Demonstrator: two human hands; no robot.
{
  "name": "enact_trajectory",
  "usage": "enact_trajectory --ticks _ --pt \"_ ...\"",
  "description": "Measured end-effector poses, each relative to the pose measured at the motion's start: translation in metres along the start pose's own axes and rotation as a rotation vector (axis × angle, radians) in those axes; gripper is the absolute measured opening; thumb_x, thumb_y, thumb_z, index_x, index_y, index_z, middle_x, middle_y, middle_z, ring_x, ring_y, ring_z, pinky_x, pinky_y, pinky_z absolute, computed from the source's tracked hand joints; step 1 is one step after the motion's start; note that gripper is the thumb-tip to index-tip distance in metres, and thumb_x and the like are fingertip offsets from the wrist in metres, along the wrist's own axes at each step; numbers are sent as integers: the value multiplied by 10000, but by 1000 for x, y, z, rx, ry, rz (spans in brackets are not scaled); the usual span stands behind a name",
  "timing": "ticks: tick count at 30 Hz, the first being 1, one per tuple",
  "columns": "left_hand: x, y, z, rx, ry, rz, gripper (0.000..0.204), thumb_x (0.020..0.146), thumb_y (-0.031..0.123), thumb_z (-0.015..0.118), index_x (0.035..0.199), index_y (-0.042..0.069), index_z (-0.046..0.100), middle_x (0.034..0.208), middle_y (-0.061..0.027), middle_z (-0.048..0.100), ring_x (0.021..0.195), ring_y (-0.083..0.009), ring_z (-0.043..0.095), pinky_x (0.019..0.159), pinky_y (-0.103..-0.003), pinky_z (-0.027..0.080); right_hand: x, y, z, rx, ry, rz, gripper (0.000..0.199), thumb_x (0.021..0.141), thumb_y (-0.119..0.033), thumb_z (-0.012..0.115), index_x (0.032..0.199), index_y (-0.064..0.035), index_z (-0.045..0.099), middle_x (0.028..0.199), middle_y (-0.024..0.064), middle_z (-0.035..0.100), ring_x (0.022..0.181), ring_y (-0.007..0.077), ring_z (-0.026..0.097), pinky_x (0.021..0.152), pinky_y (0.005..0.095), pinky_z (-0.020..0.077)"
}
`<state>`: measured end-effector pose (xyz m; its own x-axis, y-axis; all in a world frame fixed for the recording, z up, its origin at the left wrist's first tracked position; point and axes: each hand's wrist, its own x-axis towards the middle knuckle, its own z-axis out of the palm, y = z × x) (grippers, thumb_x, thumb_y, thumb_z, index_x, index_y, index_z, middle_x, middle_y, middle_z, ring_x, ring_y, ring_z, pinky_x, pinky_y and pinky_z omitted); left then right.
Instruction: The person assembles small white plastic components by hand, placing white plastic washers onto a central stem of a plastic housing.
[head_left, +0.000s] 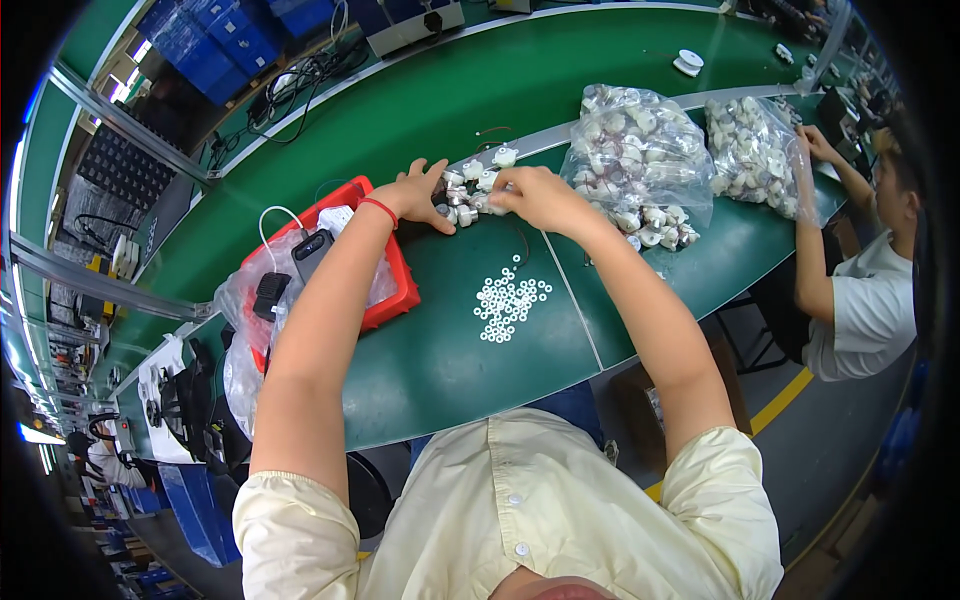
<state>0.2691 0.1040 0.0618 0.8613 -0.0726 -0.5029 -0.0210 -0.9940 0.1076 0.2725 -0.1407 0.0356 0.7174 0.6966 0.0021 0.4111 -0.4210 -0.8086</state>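
Note:
Both my arms reach forward to a small heap of white motor-like parts with thin wires at the far side of the green table. My left hand rests at the heap's left edge, fingers spread around it. At the heap's right side, my right hand has its thumb and fingertips drawn together by a white part; what they grip, if anything, is too small to make out. Nearer to me lie many small white rings, loose in a flat patch on the table.
A red bin with plastic bags, a black device and a cable stands at left. Two clear bags of white parts, one large and one farther right, sit beside a co-worker. A white spool lies on the green surface behind.

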Motion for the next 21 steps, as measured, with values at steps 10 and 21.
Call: enact_trajectory --ticks 10,21 --pt "-4 35 31 -20 102 11 1447 582 491 913 1583 134 -70 1605 -311 -10 1452 -562 76 1165 -575 262 10 10 40 -515 242 62 1224 621 -407 911 1566 -147 176 1557 316 147 1219 514 478 979 546 475" --pt "42 6 -9 -27 180 44 1256 599 289 924 1573 99 153 1516 -259 337 1379 -411 388 1131 -449 378 113 20 13 -386 160 113 803 620 -116 852 1323 11 486 1387 345 318 1118 491 587 970 456 519"
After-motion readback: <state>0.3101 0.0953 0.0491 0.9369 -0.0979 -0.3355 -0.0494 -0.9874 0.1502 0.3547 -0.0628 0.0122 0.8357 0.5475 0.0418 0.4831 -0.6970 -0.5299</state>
